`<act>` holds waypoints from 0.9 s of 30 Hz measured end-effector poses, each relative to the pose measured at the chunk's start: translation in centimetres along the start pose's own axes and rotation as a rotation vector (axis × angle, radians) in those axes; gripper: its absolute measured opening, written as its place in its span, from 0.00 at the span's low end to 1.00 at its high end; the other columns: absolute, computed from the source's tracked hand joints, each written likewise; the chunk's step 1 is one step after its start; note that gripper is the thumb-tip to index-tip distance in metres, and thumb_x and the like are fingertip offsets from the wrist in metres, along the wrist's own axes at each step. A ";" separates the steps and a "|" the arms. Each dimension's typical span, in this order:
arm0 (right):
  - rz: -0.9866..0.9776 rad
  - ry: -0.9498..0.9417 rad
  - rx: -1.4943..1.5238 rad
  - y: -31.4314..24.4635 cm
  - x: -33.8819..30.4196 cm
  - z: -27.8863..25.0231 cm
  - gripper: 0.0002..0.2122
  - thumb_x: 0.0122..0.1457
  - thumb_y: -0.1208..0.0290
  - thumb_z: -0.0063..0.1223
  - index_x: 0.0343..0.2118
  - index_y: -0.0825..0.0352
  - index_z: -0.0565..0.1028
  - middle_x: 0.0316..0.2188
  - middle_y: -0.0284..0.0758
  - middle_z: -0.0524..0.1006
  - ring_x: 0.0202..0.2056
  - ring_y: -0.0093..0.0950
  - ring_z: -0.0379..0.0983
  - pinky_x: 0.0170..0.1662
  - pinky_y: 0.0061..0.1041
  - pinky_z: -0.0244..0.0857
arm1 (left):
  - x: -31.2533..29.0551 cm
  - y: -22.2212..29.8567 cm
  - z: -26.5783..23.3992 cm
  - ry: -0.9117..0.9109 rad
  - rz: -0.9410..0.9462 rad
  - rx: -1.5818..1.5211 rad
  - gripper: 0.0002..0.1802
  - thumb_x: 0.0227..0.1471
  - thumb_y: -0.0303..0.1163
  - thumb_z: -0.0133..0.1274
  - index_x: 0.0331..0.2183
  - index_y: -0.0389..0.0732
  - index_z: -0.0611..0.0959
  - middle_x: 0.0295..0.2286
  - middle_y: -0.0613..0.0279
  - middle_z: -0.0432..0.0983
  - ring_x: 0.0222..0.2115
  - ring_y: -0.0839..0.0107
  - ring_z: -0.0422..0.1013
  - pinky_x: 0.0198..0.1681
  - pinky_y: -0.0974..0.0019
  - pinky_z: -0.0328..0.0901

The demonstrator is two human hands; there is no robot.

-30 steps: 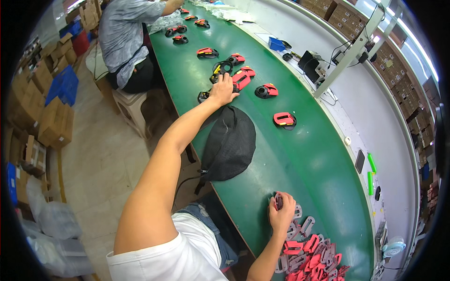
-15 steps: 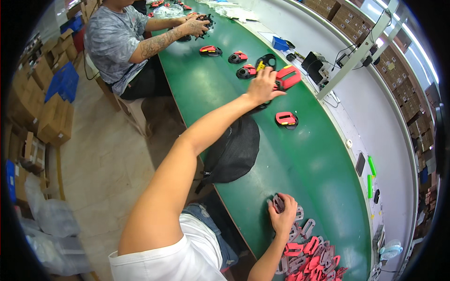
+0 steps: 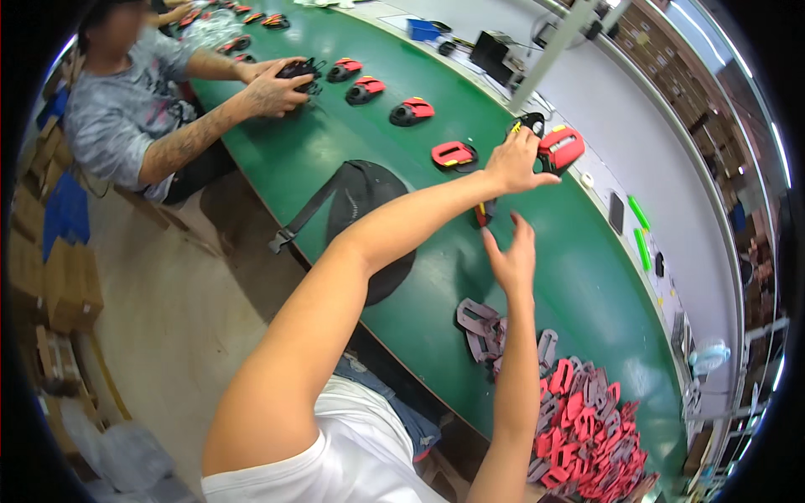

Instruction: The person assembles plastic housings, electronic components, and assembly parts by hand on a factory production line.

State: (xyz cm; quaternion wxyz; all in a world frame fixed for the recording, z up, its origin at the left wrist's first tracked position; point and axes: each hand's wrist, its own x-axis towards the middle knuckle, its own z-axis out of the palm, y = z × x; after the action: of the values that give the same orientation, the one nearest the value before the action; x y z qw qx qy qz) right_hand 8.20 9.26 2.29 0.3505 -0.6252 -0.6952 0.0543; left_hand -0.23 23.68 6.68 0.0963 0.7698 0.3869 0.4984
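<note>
My left hand (image 3: 515, 161) is closed around black parts of a pod-like assembly, with its red slotted cover (image 3: 560, 148) sticking out to the right of the fingers. Below that hand is another black and red piece (image 3: 485, 213); whether it hangs from the grip or lies on the table I cannot tell. My right hand (image 3: 513, 256) is raised just below the left, thumb and fingers apart, nothing between them. Close to its forearm lie grey slotted plates (image 3: 480, 325), beside a heap of red and grey slotted plates (image 3: 579, 423).
Red and black assemblies (image 3: 411, 111) stand in a row along the green table (image 3: 444, 268). A black mesh bag (image 3: 360, 193) lies partly under my left arm. At the left, a co-worker's hands (image 3: 277, 88) hold a black part. A phone (image 3: 616, 213) rests on the right-hand ledge.
My right hand has let go of a grey slotted plate and risen away from the heap toward my left hand. My left hand has come away from the row with the red and black assembly. The view has shifted.
</note>
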 end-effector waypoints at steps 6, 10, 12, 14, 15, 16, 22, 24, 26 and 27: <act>0.141 -0.145 -0.086 -1.7 4.8 6.0 0.29 0.49 0.54 0.53 0.48 0.72 0.63 0.48 0.52 0.64 0.48 0.48 0.63 0.49 0.41 0.59 | -0.5 0.3 -0.5 -0.118 -0.134 -0.010 0.44 0.33 0.60 0.59 0.39 0.29 0.71 0.40 0.47 0.63 0.45 0.51 0.62 0.46 0.57 0.63; 0.274 -0.217 -0.163 -1.0 5.9 6.4 0.23 0.55 0.55 0.43 0.45 0.70 0.67 0.43 0.52 0.69 0.43 0.50 0.68 0.45 0.44 0.62 | -1.4 -0.7 -1.1 -0.127 -0.172 0.017 0.44 0.33 0.61 0.59 0.39 0.29 0.71 0.40 0.47 0.63 0.45 0.52 0.62 0.47 0.57 0.62; 0.327 -0.066 0.016 -0.8 5.1 4.2 0.21 0.59 0.54 0.38 0.41 0.69 0.70 0.35 0.52 0.74 0.39 0.51 0.69 0.42 0.45 0.62 | -1.5 -1.3 -1.4 -0.117 -0.193 0.019 0.45 0.33 0.61 0.59 0.39 0.27 0.70 0.40 0.46 0.63 0.44 0.52 0.62 0.47 0.57 0.62; 0.394 0.058 0.182 7.9 5.1 2.7 0.19 0.60 0.56 0.36 0.42 0.68 0.70 0.32 0.43 0.76 0.34 0.37 0.75 0.35 0.34 0.68 | -0.8 0.0 -0.4 -0.125 -0.169 -0.004 0.46 0.33 0.61 0.59 0.40 0.27 0.70 0.41 0.45 0.63 0.45 0.52 0.62 0.47 0.58 0.62; 0.522 -0.076 0.612 5.6 4.3 0.9 0.18 0.61 0.57 0.35 0.43 0.66 0.69 0.33 0.39 0.76 0.32 0.32 0.75 0.33 0.29 0.70 | -1.5 -1.9 -0.9 -0.113 -0.206 0.037 0.46 0.33 0.61 0.59 0.40 0.27 0.70 0.41 0.45 0.63 0.45 0.52 0.62 0.47 0.58 0.62; 0.762 -0.059 0.940 5.1 4.0 -1.0 0.18 0.61 0.58 0.33 0.45 0.66 0.68 0.35 0.39 0.75 0.32 0.35 0.75 0.33 0.31 0.71 | -1.9 -2.9 -0.7 -0.127 -0.218 0.077 0.47 0.33 0.62 0.59 0.40 0.27 0.70 0.41 0.44 0.63 0.45 0.51 0.62 0.47 0.57 0.62; 0.864 0.384 1.468 15.6 0.2 -7.2 0.18 0.63 0.67 0.26 0.51 0.72 0.59 0.51 0.46 0.63 0.50 0.46 0.62 0.53 0.46 0.60 | -3.4 0.5 4.3 -0.353 -0.206 0.154 0.45 0.33 0.58 0.60 0.41 0.27 0.69 0.41 0.45 0.62 0.45 0.50 0.62 0.45 0.53 0.65; 0.896 0.417 1.456 16.7 -0.6 -7.1 0.18 0.64 0.66 0.24 0.51 0.72 0.59 0.51 0.46 0.62 0.51 0.45 0.61 0.54 0.47 0.59 | -4.1 1.7 5.7 -0.353 -0.204 0.164 0.42 0.33 0.55 0.62 0.39 0.28 0.70 0.41 0.47 0.62 0.44 0.51 0.62 0.43 0.54 0.66; 0.864 0.440 1.461 17.2 -1.2 -6.4 0.19 0.65 0.65 0.19 0.51 0.72 0.59 0.51 0.47 0.61 0.51 0.45 0.60 0.55 0.51 0.56 | -4.7 2.4 6.9 -0.398 -0.175 0.251 0.39 0.32 0.53 0.63 0.38 0.29 0.72 0.41 0.47 0.62 0.44 0.52 0.62 0.42 0.56 0.68; 0.879 0.411 1.450 16.7 -1.3 -6.2 0.19 0.65 0.65 0.20 0.50 0.73 0.59 0.50 0.47 0.62 0.50 0.45 0.62 0.54 0.50 0.58 | -5.2 2.7 7.4 -0.430 -0.174 0.283 0.38 0.32 0.52 0.63 0.37 0.29 0.73 0.41 0.48 0.62 0.43 0.53 0.62 0.41 0.57 0.68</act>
State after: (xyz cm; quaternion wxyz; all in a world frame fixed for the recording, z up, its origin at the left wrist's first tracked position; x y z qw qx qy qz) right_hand 25.51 9.36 -2.23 0.7277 -0.4571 -0.1080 0.4999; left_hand 6.30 20.00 0.96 0.1102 0.8277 0.4879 0.2545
